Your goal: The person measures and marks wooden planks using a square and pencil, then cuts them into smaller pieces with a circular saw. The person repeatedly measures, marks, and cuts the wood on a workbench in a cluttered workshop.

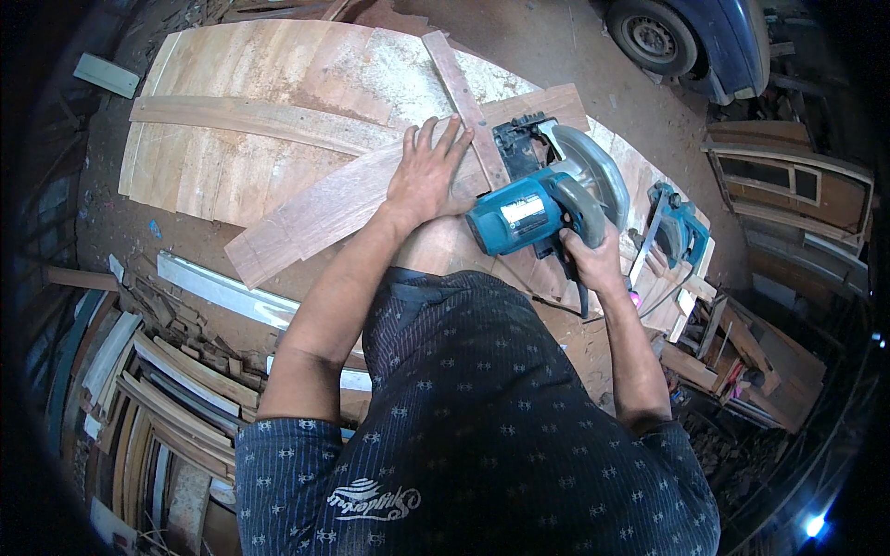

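My right hand (595, 259) is wrapped round the rear handle of a teal circular saw (519, 221). The saw's base rests on a wide reddish-brown board (315, 206), which lies slantwise across a plywood worktop (278, 57). Spread flat on this board, to the left of the saw, is my left hand (425, 178), its fingertips next to a narrow wooden strip (451, 79). That strip crosses the board and runs along the left side of the saw's base. The saw's housing and guard hide the blade's contact with the wood.
A second teal power saw (686, 233) stands at the worktop's right end. Another long board (236, 115) lies on the plywood. Stacked timber (176, 398) and a white beam (227, 293) lie at left. Wooden frames (788, 176) and a blue vehicle's wheel (652, 39) are at right.
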Demonstrator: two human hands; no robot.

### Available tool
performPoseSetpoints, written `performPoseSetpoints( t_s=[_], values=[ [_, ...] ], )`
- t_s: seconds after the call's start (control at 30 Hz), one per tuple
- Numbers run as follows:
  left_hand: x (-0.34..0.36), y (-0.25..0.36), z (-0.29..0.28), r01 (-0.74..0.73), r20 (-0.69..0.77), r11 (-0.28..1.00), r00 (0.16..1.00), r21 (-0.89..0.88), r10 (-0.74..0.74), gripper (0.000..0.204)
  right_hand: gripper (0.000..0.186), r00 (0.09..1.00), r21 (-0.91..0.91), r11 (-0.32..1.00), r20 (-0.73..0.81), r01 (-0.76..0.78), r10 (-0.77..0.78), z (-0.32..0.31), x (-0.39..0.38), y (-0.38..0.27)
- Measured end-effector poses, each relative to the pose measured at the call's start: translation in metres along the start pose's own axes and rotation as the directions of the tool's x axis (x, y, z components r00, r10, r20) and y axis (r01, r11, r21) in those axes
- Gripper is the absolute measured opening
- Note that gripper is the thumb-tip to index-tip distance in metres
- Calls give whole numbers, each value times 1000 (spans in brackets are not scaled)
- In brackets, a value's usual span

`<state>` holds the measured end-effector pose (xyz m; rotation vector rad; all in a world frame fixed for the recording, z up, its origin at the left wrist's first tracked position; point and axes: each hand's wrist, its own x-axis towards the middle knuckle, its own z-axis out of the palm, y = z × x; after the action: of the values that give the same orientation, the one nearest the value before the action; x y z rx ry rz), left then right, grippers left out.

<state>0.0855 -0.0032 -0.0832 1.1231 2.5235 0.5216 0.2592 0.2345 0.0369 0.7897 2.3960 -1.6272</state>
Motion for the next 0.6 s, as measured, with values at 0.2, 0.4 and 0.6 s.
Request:
performPoseSetpoints(
  t_s=[0.2, 0.4, 0.6],
  values=[
    [0, 0, 1, 5, 9, 1000, 1000, 13, -5, 121, 31, 999, 17, 999, 6, -44, 44, -1, 2, 5],
    [-1, 0, 6, -11, -58, 1000, 998, -16, 10, 121, 28, 1000, -21, 1000, 3, -19, 19, -1, 3, 0],
    [-2, 0, 8, -19, -108, 1000, 994, -16, 17, 118, 26, 999, -11, 1000, 14, -29, 29, -2, 8, 5]
  ],
)
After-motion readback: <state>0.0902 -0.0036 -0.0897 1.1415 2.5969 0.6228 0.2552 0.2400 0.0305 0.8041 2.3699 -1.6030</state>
